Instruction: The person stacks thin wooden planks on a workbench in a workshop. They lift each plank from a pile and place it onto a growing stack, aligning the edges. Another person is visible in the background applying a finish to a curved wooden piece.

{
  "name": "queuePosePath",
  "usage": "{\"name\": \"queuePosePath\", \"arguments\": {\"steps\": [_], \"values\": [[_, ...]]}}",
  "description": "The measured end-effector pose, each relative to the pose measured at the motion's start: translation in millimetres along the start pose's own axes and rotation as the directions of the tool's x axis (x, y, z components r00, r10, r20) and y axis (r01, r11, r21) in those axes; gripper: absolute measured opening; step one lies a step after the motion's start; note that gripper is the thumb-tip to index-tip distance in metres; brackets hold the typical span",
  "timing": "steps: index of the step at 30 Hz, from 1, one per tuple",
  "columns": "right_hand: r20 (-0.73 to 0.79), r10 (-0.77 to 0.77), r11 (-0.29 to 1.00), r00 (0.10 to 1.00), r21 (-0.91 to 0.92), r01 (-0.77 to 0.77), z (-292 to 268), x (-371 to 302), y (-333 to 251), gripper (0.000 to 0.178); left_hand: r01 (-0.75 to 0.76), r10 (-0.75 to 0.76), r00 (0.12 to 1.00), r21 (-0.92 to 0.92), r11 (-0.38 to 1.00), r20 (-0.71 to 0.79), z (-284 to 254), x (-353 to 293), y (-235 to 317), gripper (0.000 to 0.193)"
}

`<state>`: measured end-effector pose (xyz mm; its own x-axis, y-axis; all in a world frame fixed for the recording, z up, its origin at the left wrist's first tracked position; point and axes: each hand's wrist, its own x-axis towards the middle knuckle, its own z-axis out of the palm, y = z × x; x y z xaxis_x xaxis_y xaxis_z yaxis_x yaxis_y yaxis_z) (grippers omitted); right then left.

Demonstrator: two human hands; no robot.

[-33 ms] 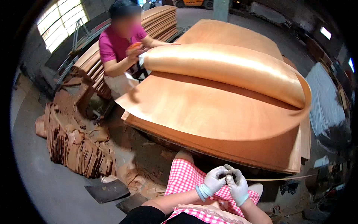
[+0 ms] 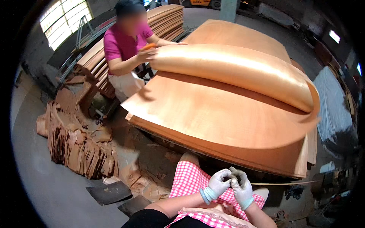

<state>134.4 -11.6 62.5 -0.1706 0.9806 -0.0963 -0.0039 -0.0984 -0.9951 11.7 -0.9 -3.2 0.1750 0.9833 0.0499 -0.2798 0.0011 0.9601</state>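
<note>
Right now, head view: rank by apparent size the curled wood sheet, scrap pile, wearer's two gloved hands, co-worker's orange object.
1. Curled wood sheet
2. Scrap pile
3. Left hand and right hand: look alike, unranked
4. Orange object, partly covered by the co-worker's fingers

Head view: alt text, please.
Gloved left hand and right hand meet over pink-checked clothing. Ahead, a wood-coloured sheet curls over itself on a stack; at its left end, a co-worker in magenta touches it.
</note>
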Motion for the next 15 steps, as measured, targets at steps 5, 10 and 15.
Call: {"name": "queuePosePath", "arguments": {"steps": [5,10,15], "values": [[0.086,-0.061,0.791,0.994,-0.604,0.101,15.7,33.9,0.4,0.020,0.152,-0.244,0.933,-0.325,0.934,-0.264,-69.3,-3.8,10.8,0.010],[-0.041,0.090,0.761,0.995,-0.642,-0.095,-60.3,46.2,11.9,0.017,-0.164,-0.001,0.793,-0.215,0.963,-0.609,-192.8,28.9,12.5,0.016],[-0.218,0.122,0.508,0.968,-0.825,-0.249,-146.9,50.7,36.2,0.015,0.039,0.158,0.522,0.209,0.977,-0.838,-372.7,45.5,17.8,0.015]]}}
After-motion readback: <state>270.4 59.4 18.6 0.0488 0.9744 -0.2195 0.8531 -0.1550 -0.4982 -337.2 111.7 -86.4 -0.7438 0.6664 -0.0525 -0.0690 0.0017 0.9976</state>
